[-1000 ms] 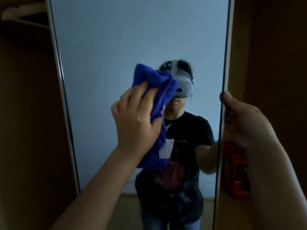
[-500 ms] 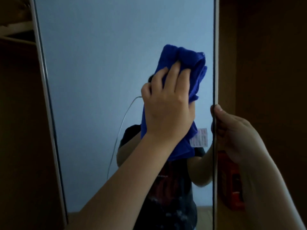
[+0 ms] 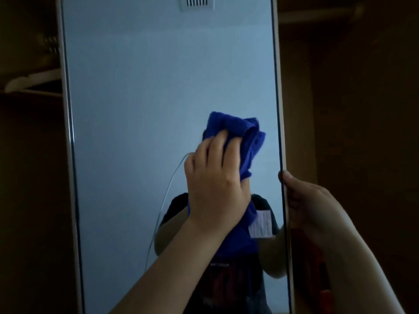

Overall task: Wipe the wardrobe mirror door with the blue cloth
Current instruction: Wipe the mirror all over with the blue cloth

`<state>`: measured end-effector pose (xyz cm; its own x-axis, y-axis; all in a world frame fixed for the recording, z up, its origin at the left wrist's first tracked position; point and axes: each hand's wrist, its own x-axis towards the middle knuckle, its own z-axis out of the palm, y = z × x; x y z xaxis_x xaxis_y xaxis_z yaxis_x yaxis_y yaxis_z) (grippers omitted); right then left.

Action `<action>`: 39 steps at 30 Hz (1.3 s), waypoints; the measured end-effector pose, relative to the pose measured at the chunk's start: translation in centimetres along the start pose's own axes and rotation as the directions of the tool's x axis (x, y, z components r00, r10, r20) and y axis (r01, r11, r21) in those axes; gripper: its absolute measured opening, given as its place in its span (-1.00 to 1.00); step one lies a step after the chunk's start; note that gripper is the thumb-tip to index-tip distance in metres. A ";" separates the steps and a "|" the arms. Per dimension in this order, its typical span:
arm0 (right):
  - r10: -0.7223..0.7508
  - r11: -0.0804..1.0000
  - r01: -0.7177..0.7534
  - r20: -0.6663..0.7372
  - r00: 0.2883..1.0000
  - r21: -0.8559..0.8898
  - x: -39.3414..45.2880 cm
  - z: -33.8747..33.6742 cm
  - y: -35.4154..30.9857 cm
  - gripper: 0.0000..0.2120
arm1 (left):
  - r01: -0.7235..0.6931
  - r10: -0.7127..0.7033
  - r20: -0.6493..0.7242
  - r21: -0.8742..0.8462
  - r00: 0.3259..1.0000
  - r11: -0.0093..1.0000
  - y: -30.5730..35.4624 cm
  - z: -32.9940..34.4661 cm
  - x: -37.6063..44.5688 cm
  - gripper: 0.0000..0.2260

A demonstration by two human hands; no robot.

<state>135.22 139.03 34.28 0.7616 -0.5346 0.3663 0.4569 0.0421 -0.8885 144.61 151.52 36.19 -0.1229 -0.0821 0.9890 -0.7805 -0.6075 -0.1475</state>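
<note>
The wardrobe mirror door [image 3: 136, 109] fills the middle of the head view, tall with a pale frame. My left hand [image 3: 215, 184] grips the bunched blue cloth [image 3: 247, 141] and presses it against the glass right of centre. A white label [image 3: 260, 224] hangs from the cloth's lower end. My right hand [image 3: 310, 205] grips the door's right edge, thumb on the front of the frame. The mirror shows a person in a dark T-shirt, mostly hidden behind my left hand and the cloth.
Dark wardrobe interior lies on both sides of the door. A white hanger [image 3: 31, 78] sits at the upper left and a rail [image 3: 317, 14] at the upper right. Something red [image 3: 317, 268] stands low behind the door's right edge. A vent [image 3: 197, 2] is reflected at the top.
My left hand moved the cloth from the mirror's middle to the right and upward across the glass. The view tilted up. My right hand stayed on the door's right edge.
</note>
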 end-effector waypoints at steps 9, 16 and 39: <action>-0.440 0.812 0.379 -0.039 0.897 -0.444 1.9 3.1 -8.8 -0.89 | 0.208 -0.208 0.004 -0.068 0.978 0.976 0.2 -0.2 3.7 -0.58; -0.460 0.802 0.414 -0.002 0.888 -0.431 5.0 4.2 -12.4 -0.83 | 0.283 -0.282 0.028 -0.111 0.959 0.953 -0.4 0.3 11.8 -0.54; -0.437 0.878 0.401 -0.093 0.895 -0.260 6.5 3.7 -11.1 -0.83 | -0.023 0.027 0.054 -0.072 0.998 0.997 -4.3 -1.3 7.3 -0.51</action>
<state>136.84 138.21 47.59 0.4392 -0.5755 0.6899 0.5872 -0.3972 -0.7052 146.25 154.52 44.06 -0.1106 -0.1409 0.9838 -0.8195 -0.5471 -0.1705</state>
